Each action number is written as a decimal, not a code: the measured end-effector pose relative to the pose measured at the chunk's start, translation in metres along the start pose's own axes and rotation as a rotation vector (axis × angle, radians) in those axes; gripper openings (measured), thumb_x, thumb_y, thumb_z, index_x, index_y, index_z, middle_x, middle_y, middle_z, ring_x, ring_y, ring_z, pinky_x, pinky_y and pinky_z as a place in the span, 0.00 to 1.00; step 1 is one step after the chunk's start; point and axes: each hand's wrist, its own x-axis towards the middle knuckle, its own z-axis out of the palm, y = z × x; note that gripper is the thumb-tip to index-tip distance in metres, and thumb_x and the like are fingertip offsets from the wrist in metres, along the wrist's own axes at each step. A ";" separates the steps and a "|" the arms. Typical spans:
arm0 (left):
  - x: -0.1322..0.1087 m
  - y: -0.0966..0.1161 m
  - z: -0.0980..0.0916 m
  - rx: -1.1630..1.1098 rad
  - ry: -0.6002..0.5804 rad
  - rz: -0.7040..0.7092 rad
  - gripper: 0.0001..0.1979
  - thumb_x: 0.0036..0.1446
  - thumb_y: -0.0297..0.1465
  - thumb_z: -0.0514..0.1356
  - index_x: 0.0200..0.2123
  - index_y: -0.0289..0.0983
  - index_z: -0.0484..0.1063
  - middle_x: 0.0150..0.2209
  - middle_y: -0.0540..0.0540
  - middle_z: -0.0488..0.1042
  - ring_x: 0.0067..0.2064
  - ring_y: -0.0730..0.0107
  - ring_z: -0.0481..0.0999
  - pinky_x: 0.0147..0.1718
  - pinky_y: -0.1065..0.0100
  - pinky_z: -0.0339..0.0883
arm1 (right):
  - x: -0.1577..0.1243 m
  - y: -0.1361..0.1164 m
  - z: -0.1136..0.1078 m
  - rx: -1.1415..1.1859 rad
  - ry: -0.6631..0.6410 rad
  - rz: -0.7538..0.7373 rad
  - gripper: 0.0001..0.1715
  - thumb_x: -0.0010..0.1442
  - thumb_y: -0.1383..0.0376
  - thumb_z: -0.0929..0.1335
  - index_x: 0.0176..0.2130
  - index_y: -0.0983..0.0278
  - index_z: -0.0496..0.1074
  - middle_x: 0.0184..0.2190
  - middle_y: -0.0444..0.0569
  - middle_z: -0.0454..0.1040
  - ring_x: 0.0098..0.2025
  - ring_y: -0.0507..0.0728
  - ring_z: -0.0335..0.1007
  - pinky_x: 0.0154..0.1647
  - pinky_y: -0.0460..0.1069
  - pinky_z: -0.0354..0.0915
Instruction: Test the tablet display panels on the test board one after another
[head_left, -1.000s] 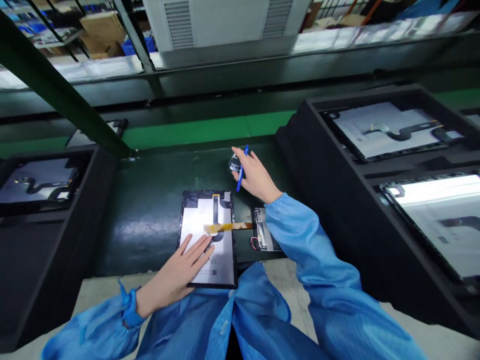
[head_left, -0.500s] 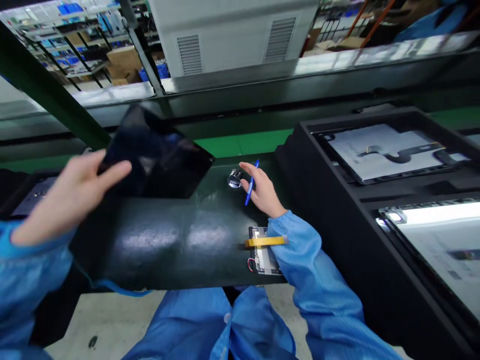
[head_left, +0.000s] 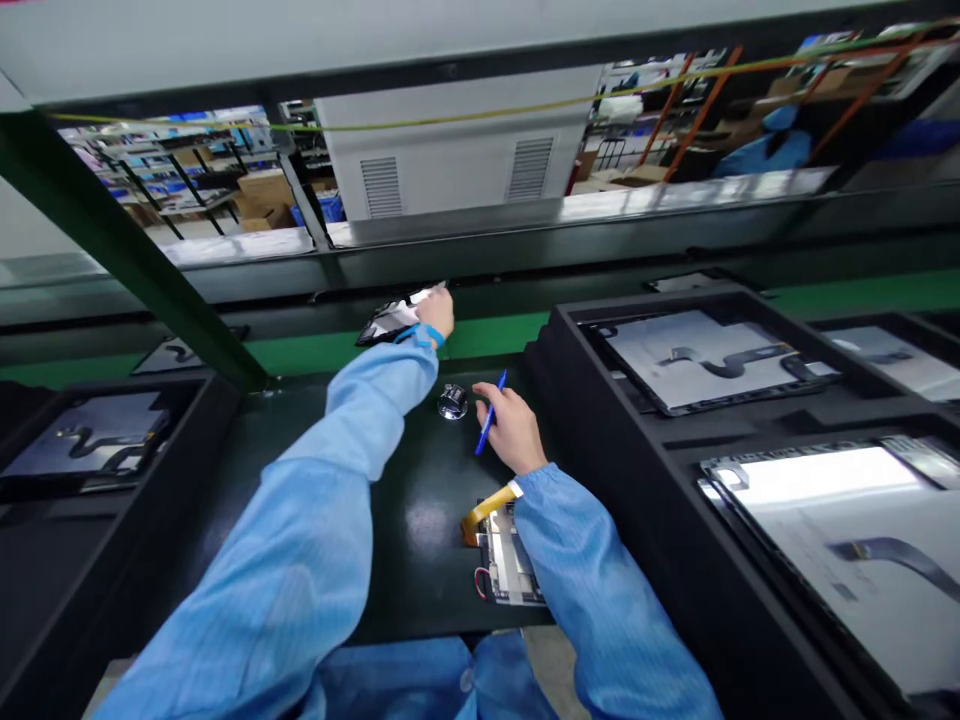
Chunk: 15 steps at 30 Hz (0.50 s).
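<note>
My left hand (head_left: 436, 311) is stretched out to the green strip at the back, its fingers closed at the right end of a thin screen panel (head_left: 390, 318) whose pale back faces up. My forearm lies in front of part of it. A blue pen (head_left: 491, 412) is held between the fingers and thumb of my right hand (head_left: 514, 428), slanting upright over the dark table. Just left of that hand sits a small round, shiny, clear-and-black object (head_left: 452, 402). Below my right wrist lies a circuit board (head_left: 510, 560) with a yellow ribbon cable (head_left: 491, 503), partly under the sleeve.
On the right, a black foam tray (head_left: 600, 440) holds several screen panels (head_left: 705, 355) with dark flex cables. Another black tray (head_left: 202, 420) with a panel (head_left: 90, 435) stands at left. A green post (head_left: 142, 240) rises at the left, and a metal ledge (head_left: 465, 225) runs behind.
My left hand has carried the screen panel from the left side forward to the back strip; its pale side now shows. My right hand still holds the pen. The view has tilted up.
</note>
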 end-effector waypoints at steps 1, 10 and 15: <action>-0.001 0.008 0.009 -0.018 0.000 0.033 0.20 0.70 0.26 0.47 0.61 0.24 0.63 0.58 0.24 0.68 0.60 0.49 0.69 0.57 0.49 0.62 | 0.000 0.001 0.000 -0.009 -0.002 0.008 0.17 0.67 0.66 0.62 0.52 0.63 0.73 0.43 0.56 0.79 0.46 0.63 0.77 0.49 0.55 0.71; -0.105 -0.062 -0.028 -0.269 -0.225 0.272 0.16 0.63 0.27 0.57 0.54 0.34 0.72 0.61 0.37 0.71 0.63 0.56 0.69 0.64 0.58 0.56 | -0.004 -0.012 -0.030 0.110 -0.090 -0.009 0.19 0.70 0.62 0.58 0.51 0.62 0.73 0.35 0.49 0.82 0.31 0.56 0.79 0.33 0.48 0.70; -0.205 -0.187 -0.095 -0.584 -0.016 -0.157 0.19 0.56 0.28 0.62 0.52 0.36 0.72 0.56 0.42 0.76 0.56 0.64 0.75 0.58 0.64 0.66 | -0.034 -0.027 -0.044 0.330 -0.318 0.030 0.21 0.68 0.51 0.61 0.49 0.59 0.73 0.32 0.47 0.81 0.24 0.54 0.75 0.27 0.47 0.70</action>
